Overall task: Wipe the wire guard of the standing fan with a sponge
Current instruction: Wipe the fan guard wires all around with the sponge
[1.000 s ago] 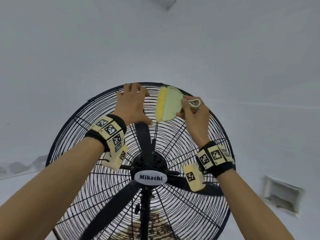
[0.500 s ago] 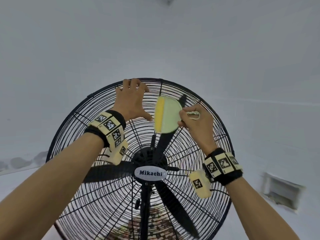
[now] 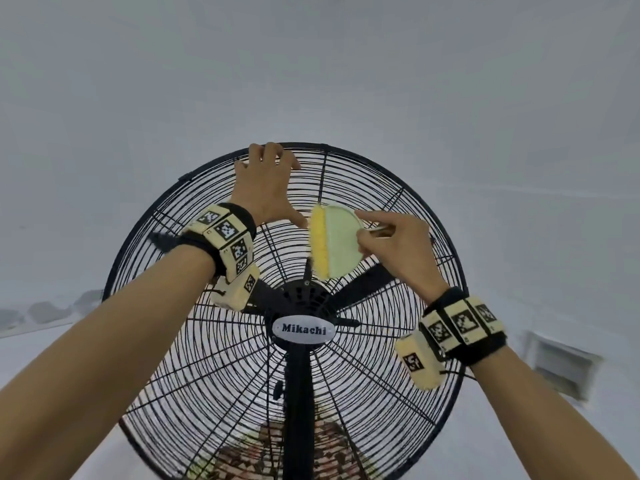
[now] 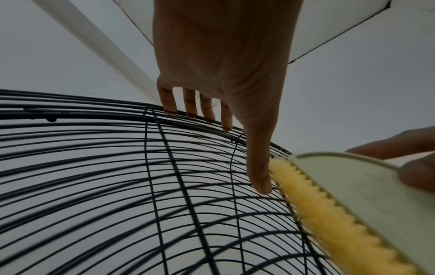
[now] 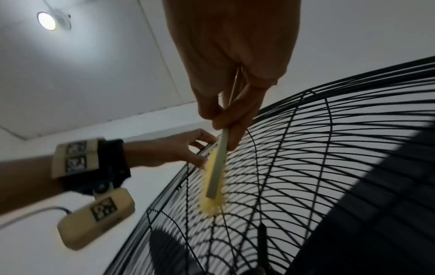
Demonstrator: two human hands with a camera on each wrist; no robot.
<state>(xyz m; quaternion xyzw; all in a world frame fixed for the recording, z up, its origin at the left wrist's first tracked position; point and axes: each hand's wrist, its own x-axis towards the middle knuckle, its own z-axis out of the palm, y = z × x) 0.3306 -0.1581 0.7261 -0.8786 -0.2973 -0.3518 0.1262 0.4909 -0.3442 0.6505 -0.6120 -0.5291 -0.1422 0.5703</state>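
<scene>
The standing fan's black wire guard (image 3: 207, 375) fills the head view, with a "Mikachi" badge (image 3: 304, 330) on its hub. My left hand (image 3: 273, 188) hooks its fingers over the guard's top rim, thumb stretched down along the wires (image 4: 259, 176). My right hand (image 3: 388, 237) pinches the sponge (image 3: 341, 240), a pale green backing with a yellow pad. The pad lies against the wires, upper middle, just above the hub. In the right wrist view the sponge (image 5: 215, 176) is edge-on against the guard (image 5: 329, 148), pinched between thumb and fingers (image 5: 226, 119).
Black blades (image 3: 363, 282) stand behind the wires. The fan's black pole (image 3: 298, 410) runs down from the hub. A white wall lies behind, with a vent (image 3: 561, 368) at lower right. A ceiling light (image 5: 46, 20) glows overhead.
My right hand has drawn the sponge down the guard from near the top rim towards the hub. The blades have turned. My left hand stays on the top rim.
</scene>
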